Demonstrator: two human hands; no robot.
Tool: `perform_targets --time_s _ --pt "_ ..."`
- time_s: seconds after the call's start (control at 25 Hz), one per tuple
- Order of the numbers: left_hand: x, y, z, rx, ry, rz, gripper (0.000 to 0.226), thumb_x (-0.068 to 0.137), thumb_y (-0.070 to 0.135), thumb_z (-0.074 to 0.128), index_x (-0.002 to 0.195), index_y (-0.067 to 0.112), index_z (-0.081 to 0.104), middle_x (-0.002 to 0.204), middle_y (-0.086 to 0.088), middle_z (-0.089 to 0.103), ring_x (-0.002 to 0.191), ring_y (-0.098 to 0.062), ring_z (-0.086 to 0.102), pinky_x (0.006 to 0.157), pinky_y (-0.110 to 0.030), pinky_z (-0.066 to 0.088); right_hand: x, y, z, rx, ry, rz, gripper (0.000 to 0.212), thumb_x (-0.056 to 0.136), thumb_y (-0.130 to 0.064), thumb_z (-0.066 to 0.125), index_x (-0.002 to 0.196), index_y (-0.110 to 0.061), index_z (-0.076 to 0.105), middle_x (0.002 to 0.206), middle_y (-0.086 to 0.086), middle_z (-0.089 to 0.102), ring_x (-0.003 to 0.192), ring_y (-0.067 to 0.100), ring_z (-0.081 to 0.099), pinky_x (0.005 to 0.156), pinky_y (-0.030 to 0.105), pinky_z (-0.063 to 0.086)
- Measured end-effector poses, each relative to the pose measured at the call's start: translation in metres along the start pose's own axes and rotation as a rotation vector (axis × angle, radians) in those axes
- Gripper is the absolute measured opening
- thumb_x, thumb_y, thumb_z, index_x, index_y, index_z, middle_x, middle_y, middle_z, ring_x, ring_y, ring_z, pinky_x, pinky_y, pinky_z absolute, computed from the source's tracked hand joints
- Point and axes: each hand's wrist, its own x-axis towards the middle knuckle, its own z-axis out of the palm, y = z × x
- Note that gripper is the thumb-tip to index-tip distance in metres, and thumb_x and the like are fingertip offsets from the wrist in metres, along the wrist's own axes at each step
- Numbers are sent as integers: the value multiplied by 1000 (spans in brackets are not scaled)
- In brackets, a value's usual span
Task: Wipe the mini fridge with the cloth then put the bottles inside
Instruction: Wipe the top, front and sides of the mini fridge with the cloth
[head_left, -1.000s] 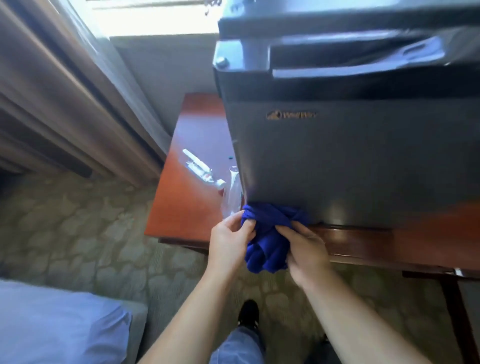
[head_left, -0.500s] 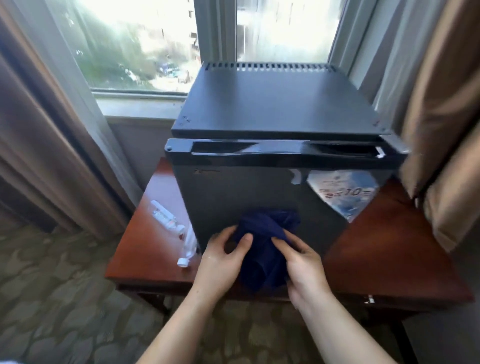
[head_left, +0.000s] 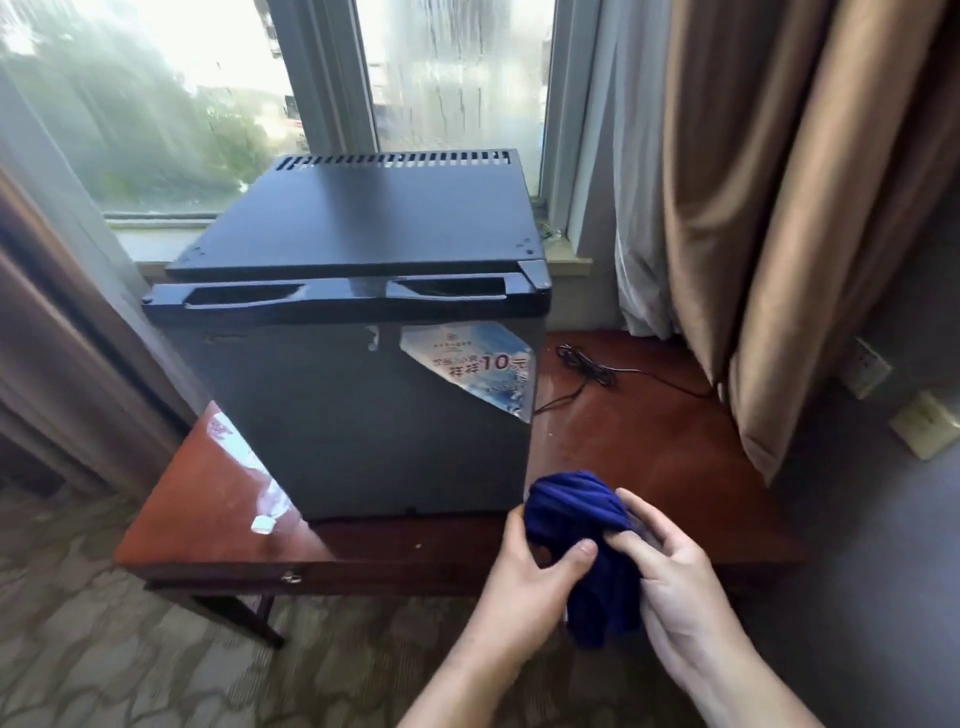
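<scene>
A black mini fridge (head_left: 358, 415) stands on a reddish wooden table (head_left: 649, 452) with its door closed and a blue-white sticker on the door's upper right. Both hands hold a bunched dark blue cloth (head_left: 587, 525) in front of the fridge's lower right corner, apart from the door. My left hand (head_left: 535, 577) grips the cloth's left side and my right hand (head_left: 670, 577) pinches its right side. Clear plastic bottles (head_left: 260, 483) lie on the table left of the fridge, blurred, partly hidden by it.
A black cable (head_left: 592, 369) lies coiled on the table right of the fridge. Brown curtains (head_left: 779, 208) hang at the right, more curtains at the left. A window is behind the fridge. Patterned carpet covers the floor below the table's front edge.
The view has pulled back and swung right. Both hands carried the cloth from the door's lower middle to the right, off the fridge front.
</scene>
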Motion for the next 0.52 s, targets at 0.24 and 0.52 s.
perform_targets --time_s 0.24,0.52 --pt "26 11 20 -269 93 -179 29 99 10 64 125 25 63 113 -5 80 99 -25 79 82 -50 62 25 -9 -21 -405 -257 -100 72 87 22 55 134 -33 58 132 -11 68 124 12 65 99 24 54" --pt "94 10 28 -410 81 -265 28 106 13 50 124 6 70 113 -17 79 102 -28 77 94 -42 59 89 -26 -23 -831 -222 -204 87 64 -60 84 143 -45 50 144 -21 50 132 -8 48 111 16 39"
